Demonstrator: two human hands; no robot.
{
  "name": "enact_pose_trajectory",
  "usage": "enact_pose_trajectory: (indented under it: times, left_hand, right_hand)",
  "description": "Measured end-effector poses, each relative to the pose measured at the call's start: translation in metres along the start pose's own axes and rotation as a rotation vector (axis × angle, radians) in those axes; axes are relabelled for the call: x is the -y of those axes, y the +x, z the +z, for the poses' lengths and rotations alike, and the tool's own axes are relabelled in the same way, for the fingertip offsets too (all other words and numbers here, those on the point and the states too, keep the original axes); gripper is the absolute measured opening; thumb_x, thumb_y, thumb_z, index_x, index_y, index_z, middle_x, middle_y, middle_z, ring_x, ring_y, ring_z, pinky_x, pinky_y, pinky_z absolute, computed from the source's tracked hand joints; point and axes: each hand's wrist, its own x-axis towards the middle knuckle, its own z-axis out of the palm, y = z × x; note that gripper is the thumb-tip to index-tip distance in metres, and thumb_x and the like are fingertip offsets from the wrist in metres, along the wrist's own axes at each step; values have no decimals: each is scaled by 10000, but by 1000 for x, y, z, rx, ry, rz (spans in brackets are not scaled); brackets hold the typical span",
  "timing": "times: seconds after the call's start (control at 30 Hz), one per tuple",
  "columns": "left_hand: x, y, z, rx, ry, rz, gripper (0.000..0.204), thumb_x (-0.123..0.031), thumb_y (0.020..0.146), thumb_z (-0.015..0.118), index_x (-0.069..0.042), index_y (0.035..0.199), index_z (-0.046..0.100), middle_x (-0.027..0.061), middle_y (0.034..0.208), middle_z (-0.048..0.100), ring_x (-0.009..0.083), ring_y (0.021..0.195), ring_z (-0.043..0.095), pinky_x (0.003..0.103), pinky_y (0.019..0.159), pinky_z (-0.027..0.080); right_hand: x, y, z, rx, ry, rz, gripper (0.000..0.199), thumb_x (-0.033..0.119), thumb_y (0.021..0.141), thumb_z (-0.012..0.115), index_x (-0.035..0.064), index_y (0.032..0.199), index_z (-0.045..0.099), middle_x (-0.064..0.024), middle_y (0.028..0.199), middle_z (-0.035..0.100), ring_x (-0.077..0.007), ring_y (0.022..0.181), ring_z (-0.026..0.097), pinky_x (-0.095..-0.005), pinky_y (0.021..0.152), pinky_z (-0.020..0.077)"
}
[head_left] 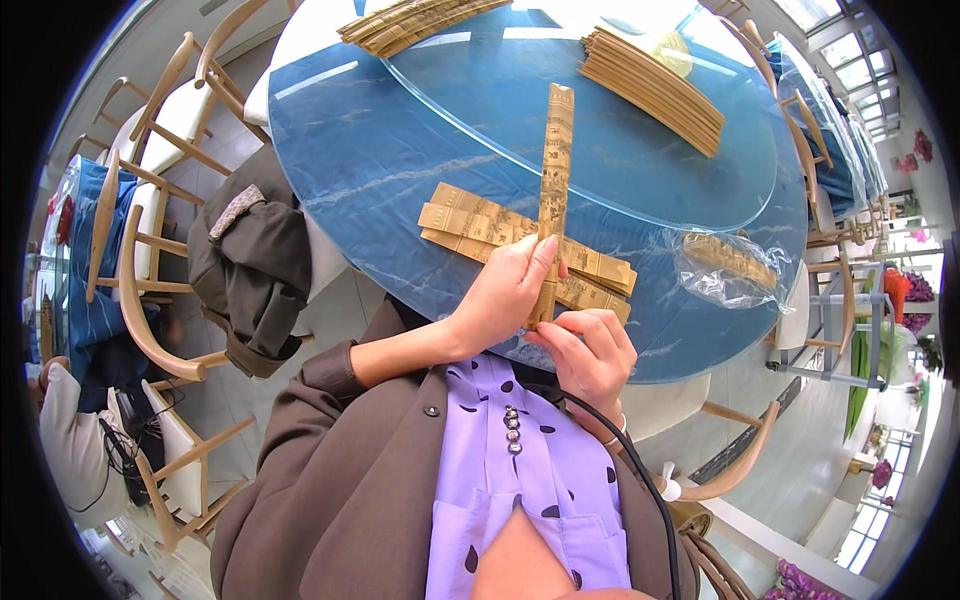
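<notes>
My left hand [505,290] is closed around the lower part of a long, narrow brown paper sleeve [556,160] with dark print, held upright above the table's near edge. At the sleeve's bottom end, the fingertips of my right hand [592,352] pinch it. Whether anything is inside the sleeve I cannot tell. Just beyond my hands, several similar flat paper sleeves [462,218] lie overlapping on the blue-covered table [360,215], partly hidden by my left hand.
A glass turntable [480,120] carries a neat stack of brown sleeves [655,92], with another stack [425,22] at the far left. To the right lies a clear plastic bag [730,265] with brown sleeves inside. A dark coat [262,265] drapes a chair at left. A black cable [655,490] hangs by my right arm.
</notes>
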Motion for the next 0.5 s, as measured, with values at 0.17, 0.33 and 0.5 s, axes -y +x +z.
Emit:
enact_pose_trajectory:
  times: [0.17, 0.33, 0.5]
  left_hand:
    - [0, 0, 0, 5, 30, 11, 424, -308, 1085, 392, -9, 870, 601, 75, 693, 548, 146, 641, 489, 315, 620, 421]
    - [-3, -2, -1, 31, 55, -31, 420, -306, 1083, 394, -5, 868, 593, 93, 695, 551, 159, 644, 506, 323, 625, 425]
    - [3, -1, -1, 42, 107, 15, 417, -304, 1080, 399, 0, 867, 589, 105, 702, 559, 177, 656, 522, 343, 644, 438]
  right_hand:
    - [0, -1, 1, -5, -11, -4, 251, 135, 626, 843, 93, 836, 713, -17, 800, 630, -203, 715, 609, -304, 592, 501]
    - [2, -1, 1, 29, 6, 84, 248, 140, 625, 845, 99, 829, 712, -17, 814, 624, -210, 733, 607, -319, 613, 500]
    - [5, -1, 1, 45, 38, 161, 247, 137, 630, 845, 89, 831, 709, -26, 835, 631, -218, 744, 615, -326, 630, 500]
